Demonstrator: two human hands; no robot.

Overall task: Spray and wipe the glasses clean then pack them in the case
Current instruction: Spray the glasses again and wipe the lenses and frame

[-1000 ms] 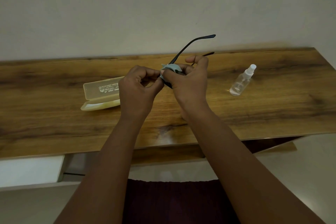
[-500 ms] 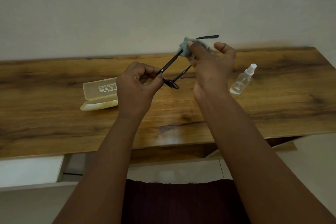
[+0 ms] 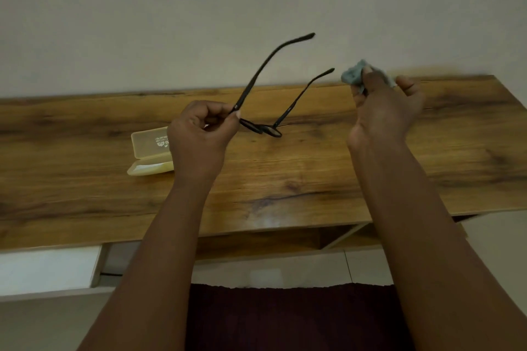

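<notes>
My left hand (image 3: 204, 134) pinches the black glasses (image 3: 263, 129) at the left hinge, holding them above the wooden table (image 3: 299, 177) with both temple arms unfolded and pointing up and away. My right hand (image 3: 383, 111) is off to the right of the glasses, clear of them, and grips a crumpled grey-blue cloth (image 3: 353, 72) between its fingers. The yellowish translucent case (image 3: 149, 151) lies open on the table just left of my left hand, which partly hides it. The spray bottle is hidden behind my right hand.
A pale wall runs behind the table. Below the table's front edge are an open shelf gap, a white panel (image 3: 48, 268) at the left and a pale floor. A dark red garment (image 3: 285, 319) fills the bottom centre.
My right hand with the cloth slid up along the temple arm, came off its tip and moved right, now covering the spray bottle. The left hand kept its hold on the glasses.
</notes>
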